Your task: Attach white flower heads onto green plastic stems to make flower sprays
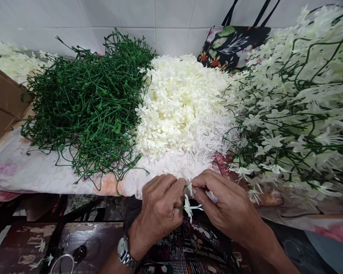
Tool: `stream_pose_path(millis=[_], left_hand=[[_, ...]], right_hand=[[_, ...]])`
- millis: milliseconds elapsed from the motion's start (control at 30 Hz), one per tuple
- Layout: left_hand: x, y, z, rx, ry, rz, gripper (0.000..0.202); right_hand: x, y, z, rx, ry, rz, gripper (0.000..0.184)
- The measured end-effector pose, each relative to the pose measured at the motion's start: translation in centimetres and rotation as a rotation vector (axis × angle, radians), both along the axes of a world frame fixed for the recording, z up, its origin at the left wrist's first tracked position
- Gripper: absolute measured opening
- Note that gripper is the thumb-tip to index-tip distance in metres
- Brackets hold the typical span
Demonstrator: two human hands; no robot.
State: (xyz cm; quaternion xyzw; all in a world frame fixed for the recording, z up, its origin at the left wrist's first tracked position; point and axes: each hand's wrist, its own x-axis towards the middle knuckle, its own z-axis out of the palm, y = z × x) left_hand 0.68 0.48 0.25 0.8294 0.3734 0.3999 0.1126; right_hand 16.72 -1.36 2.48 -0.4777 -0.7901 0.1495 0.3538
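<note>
My left hand (160, 207) is closed around a thin green stem (180, 207) that carries a small white artificial flower (190, 208). My right hand (225, 207) pinches another small white flower (190, 189) at the stem's tip, fingertips pressed together. Both hands meet just in front of the cloth's edge, over my lap. Behind them lie a heap of loose white flowers (183, 102) in the middle, a tangle of bare green stems (88, 99) on the left, and a pile of finished flowered stems (297, 102) on the right.
A flowered cloth (31, 171) covers the work surface. A cardboard box (2, 99) stands at the far left, a dark floral bag (231, 43) leans on the white tiled wall. A dark low bench (45, 243) with fallen flowers is at lower left.
</note>
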Motion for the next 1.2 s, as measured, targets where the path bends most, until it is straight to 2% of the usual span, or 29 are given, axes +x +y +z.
stream_pose_path(millis=[300,700,1200], left_hand=[[0.4,0.4,-0.5,0.059,-0.013,-0.002,0.036],[0.5,0.7,-0.5,0.084,0.023,0.004,0.026],[0.7,0.6,-0.6,0.065,0.035,0.025,0.026]], right_hand=[[0.0,0.6,-0.8,0.042,-0.022,-0.016,0.014],[-0.1,1.0,-1.0,0.006,-0.033,0.041,0.016],[-0.7,0.9,-1.6,-0.044,0.033,-0.028,0.017]])
